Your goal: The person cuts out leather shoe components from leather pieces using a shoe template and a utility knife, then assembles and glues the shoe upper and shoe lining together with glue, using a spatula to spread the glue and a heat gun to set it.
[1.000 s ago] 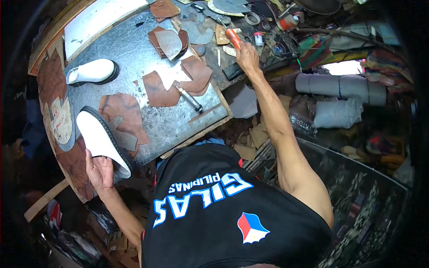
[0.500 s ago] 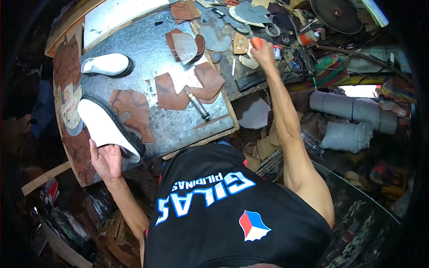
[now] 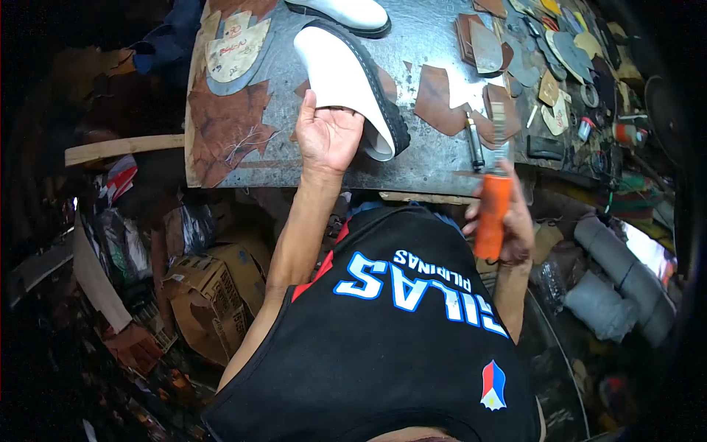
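My left hand (image 3: pixel 329 140) holds a white clog (image 3: pixel 339 74) with a thick black sole. The palm faces up, the thumb lies along the upper, and the fingers reach inside the heel opening, where they are hidden. In front of my body, my right hand (image 3: pixel 518 225) is wrapped round an orange-handled tool (image 3: pixel 493 214). A narrow grey ridged end points up from its handle; motion blur hides its exact kind. A second white clog (image 3: pixel 353 11) lies on the table beyond the first, partly cut off by the frame edge.
Brown leather pieces (image 3: pixel 434 103) and a dark pen-like tool (image 3: pixel 475 144) lie on the metal-topped table (image 3: pixel 294 173). Marked patterns (image 3: pixel 237 51) are at its left. A black block (image 3: pixel 545 148) and a tape roll (image 3: pixel 589 94) sit right. A cardboard box (image 3: pixel 210 295) stands below.
My right hand has come back from the cluttered far right of the table to near my body, bringing the orange-handled tool. The view has swung left; my left hand still holds the clog.
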Demonstrator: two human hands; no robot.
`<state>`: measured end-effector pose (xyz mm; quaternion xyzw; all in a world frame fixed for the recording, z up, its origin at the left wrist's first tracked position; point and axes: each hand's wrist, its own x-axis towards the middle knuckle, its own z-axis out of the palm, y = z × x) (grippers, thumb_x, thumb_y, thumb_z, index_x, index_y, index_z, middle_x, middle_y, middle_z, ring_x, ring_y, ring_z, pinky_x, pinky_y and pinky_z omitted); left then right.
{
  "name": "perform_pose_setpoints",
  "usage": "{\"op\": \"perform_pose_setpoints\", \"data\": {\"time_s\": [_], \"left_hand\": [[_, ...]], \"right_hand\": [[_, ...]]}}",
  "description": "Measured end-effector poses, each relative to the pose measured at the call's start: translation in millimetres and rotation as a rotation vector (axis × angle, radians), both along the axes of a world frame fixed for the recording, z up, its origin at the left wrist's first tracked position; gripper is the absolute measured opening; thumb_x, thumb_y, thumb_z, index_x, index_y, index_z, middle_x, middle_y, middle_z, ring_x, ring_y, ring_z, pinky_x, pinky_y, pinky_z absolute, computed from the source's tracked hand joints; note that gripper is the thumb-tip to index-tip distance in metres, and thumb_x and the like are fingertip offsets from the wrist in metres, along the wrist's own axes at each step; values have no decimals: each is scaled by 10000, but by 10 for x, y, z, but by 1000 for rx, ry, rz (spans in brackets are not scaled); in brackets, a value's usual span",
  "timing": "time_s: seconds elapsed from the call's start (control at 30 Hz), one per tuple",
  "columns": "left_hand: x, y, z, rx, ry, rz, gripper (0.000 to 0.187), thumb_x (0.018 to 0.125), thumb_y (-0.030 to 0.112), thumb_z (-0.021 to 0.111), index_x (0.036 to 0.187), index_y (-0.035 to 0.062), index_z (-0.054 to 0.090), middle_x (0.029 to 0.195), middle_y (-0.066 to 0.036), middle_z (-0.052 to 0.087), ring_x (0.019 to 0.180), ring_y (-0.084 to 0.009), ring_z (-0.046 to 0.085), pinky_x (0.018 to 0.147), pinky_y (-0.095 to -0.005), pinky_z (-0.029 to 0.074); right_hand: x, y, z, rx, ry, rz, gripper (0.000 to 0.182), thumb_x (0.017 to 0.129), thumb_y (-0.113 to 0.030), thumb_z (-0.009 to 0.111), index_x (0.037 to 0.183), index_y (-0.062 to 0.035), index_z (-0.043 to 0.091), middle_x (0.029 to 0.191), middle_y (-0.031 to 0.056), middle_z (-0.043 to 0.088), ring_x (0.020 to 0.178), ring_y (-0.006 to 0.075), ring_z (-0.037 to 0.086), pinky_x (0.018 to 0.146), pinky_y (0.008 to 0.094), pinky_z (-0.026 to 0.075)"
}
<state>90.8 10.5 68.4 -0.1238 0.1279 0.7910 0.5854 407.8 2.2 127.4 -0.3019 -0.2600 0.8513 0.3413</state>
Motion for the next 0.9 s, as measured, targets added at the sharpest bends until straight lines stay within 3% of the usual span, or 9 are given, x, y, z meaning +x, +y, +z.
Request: {"op": "perform_pose_setpoints", "data": {"time_s": [0.17, 0.27, 0.33, 0.43, 0.5, 0.57, 0.6, 0.67, 0.9], "left_hand": [[35, -15, 33, 2, -15, -53, 478, 994, 283, 463, 1389, 16, 423, 1464, -162, 436, 1401, -316, 341, 1194, -504, 172], [52, -51, 38, 6, -40, -94, 494, 1006, 294, 440, 1410, 14, 392, 1471, -168, 425, 1398, -315, 349, 1193, -502, 183], [56, -74, 19, 52, -4, -157, 485, 987, 313, 488, 1373, 26, 433, 1397, -147, 499, 1334, -308, 429, 1156, -500, 279], [62, -96, 38, 23, -29, -156, 517, 1014, 302, 420, 1435, 10, 348, 1470, -184, 416, 1390, -316, 362, 1178, -516, 231], [41, -113, 32, 34, -33, -160, 516, 1014, 299, 418, 1436, 10, 347, 1465, -186, 421, 1388, -319, 365, 1177, -517, 234], [6, -125, 47, 46, -32, -161, 515, 1014, 296, 417, 1436, 9, 345, 1460, -188, 427, 1385, -322, 368, 1176, -518, 237], [-7, -130, 71, 43, -36, -167, 513, 1014, 293, 418, 1434, 7, 348, 1455, -188, 434, 1383, -322, 371, 1176, -519, 238], [-35, -150, 73, 39, -39, -167, 511, 1014, 290, 419, 1432, 5, 350, 1450, -188, 440, 1380, -323, 375, 1175, -519, 239], [-78, -154, 97, 102, -62, -228, 515, 1009, 290, 433, 1430, 3, 358, 1442, -182, 452, 1375, -316, 383, 1177, -512, 240]], "right_hand": [[-502, -254, -40, -62, -57, 207, 948, 769, -148, 791, 1519, -72, 216, 1118, 142, 544, 917, 263, 639, 790, 450, 587], [-697, -247, -47, 87, -214, 252, 882, 789, -137, 777, 1499, -69, 258, 1125, 129, 527, 894, 217, 623, 777, 398, 575], [-774, -235, -99, 360, -399, 274, 781, 832, -132, 735, 1476, -64, 297, 1147, 114, 501, 910, 172, 593, 793, 320, 538], [-814, -205, -18, 162, -420, 326, 713, 861, -153, 690, 1461, -47, 317, 1223, 103, 481, 974, 166, 572, 857, 296, 496], [-809, -230, -100, 263, -337, 295, 726, 873, -170, 653, 1486, -37, 287, 1306, 119, 487, 1013, 187, 573, 930, 322, 469], [-795, -229, -129, 236, -179, 336, 837, 835, -186, 687, 1520, -49, 226, 1465, 130, 415, 1004, 197, 597, 856, 325, 514], [-789, -236, -128, 235, -181, 344, 837, 835, -186, 687, 1520, -49, 226, 1465, 130, 415, 1004, 197, 597, 856, 325, 514], [-790, -268, -119, 158, -163, 357, 850, 845, -157, 673, 1535, -22, 196, 1409, 141, 464, 1082, 212, 591, 990, 350, 448], [-880, -338, -86, 153, -283, 350, 874, 823, -112, 681, 1536, -16, 186, 1455, 127, 419, 1168, 221, 564, 1028, 365, 430]]}}
